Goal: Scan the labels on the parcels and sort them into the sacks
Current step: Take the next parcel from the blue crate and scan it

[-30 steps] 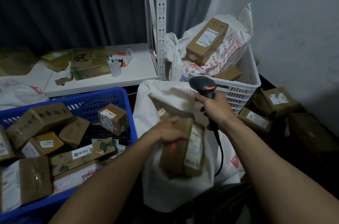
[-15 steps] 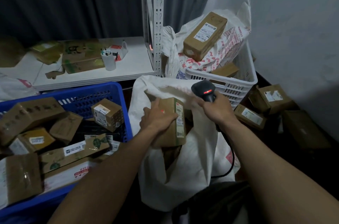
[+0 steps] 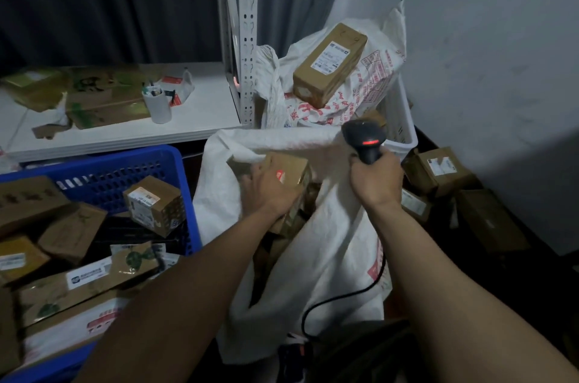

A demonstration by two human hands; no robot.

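Observation:
My left hand (image 3: 269, 188) grips a brown cardboard parcel (image 3: 291, 171) inside the mouth of the open white sack (image 3: 332, 244) in the centre. A red scanner dot lies on the hand and box. Other parcels show deeper in the sack. My right hand (image 3: 374, 180) holds the black corded barcode scanner (image 3: 365, 139) by its handle, just right of the parcel, above the sack's rim. Its red light glows.
A blue crate (image 3: 131, 163) at left holds several labelled parcels. A white basket (image 3: 404, 135) behind carries a printed sack and a long box (image 3: 329, 64). More boxes (image 3: 438, 169) lie on the floor at right. A white shelf (image 3: 200, 119) with a cup stands behind the crate.
My left hand has carried the parcel up and forward from in front of the sack into its mouth. The scanner hand stayed about where it was.

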